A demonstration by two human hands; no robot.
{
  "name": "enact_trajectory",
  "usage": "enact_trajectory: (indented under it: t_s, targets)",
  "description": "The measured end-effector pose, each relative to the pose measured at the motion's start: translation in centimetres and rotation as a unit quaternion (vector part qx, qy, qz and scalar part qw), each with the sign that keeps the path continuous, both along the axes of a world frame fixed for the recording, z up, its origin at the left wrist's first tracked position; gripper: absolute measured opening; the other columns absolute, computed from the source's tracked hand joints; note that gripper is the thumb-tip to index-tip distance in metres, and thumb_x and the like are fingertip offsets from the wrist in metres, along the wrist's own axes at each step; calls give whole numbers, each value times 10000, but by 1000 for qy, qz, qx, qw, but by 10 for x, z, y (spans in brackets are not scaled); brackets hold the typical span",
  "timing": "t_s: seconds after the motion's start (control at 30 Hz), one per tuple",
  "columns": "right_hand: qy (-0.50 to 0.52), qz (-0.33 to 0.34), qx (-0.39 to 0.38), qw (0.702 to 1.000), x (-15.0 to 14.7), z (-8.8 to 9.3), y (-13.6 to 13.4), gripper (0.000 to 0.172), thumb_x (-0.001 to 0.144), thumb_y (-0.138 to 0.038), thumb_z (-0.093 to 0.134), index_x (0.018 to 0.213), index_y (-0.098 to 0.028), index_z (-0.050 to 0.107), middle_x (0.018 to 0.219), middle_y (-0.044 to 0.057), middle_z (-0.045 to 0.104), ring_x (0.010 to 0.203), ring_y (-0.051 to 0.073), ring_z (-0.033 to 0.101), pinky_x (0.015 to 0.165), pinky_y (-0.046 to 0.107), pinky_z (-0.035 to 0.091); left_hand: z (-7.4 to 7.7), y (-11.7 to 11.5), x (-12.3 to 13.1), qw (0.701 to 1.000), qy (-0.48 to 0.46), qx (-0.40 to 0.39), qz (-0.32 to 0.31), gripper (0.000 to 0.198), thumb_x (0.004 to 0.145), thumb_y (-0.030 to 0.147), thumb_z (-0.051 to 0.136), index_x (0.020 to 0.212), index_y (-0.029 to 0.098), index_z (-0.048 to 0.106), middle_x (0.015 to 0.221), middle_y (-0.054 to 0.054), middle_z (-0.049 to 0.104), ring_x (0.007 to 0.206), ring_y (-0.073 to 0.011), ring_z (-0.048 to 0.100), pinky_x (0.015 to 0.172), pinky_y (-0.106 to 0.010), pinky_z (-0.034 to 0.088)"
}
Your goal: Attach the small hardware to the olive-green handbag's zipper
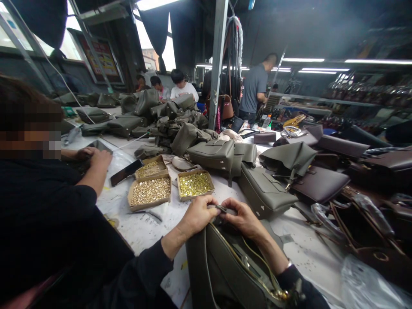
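At the near table edge, the left hand [197, 214] and right hand [243, 218] pinched a small tab at the top of the olive handbag [225, 270]. Judged: fitting hardware; next needs steady grip, brass pieces [194, 184] nearby.

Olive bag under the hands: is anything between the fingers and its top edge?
Nothing visible. The left hand and right hand already pinch a small tab at the top edge of the olive bag, in direct contact.
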State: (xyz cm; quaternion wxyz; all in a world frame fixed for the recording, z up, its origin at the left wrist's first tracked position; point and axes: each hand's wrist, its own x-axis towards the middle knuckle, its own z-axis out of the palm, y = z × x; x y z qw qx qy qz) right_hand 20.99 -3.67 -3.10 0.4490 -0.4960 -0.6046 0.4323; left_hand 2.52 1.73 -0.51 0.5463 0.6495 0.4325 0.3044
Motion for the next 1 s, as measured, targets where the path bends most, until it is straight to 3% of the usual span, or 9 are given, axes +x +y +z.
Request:
enact_trajectory:
  t_s: [0.1, 0.2, 0.37, 0.47, 0.7, 1.0]
  targets:
    - [-9, 2, 3, 1000, 0, 0, -1, 228, 832, -390, 744, 922, -194, 672, 880, -2, 683, 825, 178, 604, 763, 281, 471, -7, 6, 1, 998, -16, -62, -7, 181, 664, 285, 699, 752, 127, 699, 629, -16, 634, 564, -144, 532, 559, -247, 391]
    - [-17, -7, 12, 1000, -1, -3, -2, 206, 850, -368, 721, 950, -196, 669, 912, 9, 697, 849, 187, 615, 772, 287, 478, -9, 6, -1, 995, -33, -90, -9, 225, 674, 318, 697, 796, 128, 691, 670, -20, 645, 586, -141, 551, 574, -242, 408]
    - [0, -17, 26, 1000, -3, -1, -1, 159, 837, -307, 709, 953, -202, 679, 883, -4, 693, 836, 178, 605, 786, 287, 456, -1, 0, -5, 999, -20, -22, -25, 247, 610, 153, 679, 856, 154, 702, 760, 14, 653, 715, -143, 566, 649, -222, 392]
    - [23, -26, 20, 999, -6, -1, -1, 165, 843, -318, 697, 963, -205, 684, 891, 1, 697, 837, 180, 604, 792, 296, 457, 1, -4, -5, 1000, 5, 21, -6, 244, 628, 145, 647, 866, 150, 701, 799, 3, 666, 768, -160, 578, 698, -236, 407]
    - [106, -30, -52, 993, -10, -5, 3, 266, 745, -397, 773, 865, -181, 676, 772, -11, 665, 682, 142, 571, 684, 277, 452, 7, -7, -10, 1000, 1, -23, -11, 273, 590, 159, 657, 863, 150, 652, 704, 26, 627, 643, -128, 538, 602, -223, 365]
    - [156, -28, -99, 982, -12, 1, 10, 320, 627, -387, 843, 810, -174, 690, 699, -18, 655, 623, 128, 555, 610, 253, 439, 2, 0, -12, 997, 54, 38, -25, 284, 610, 162, 641, 893, 150, 668, 729, 19, 632, 663, -136, 536, 605, -225, 372]
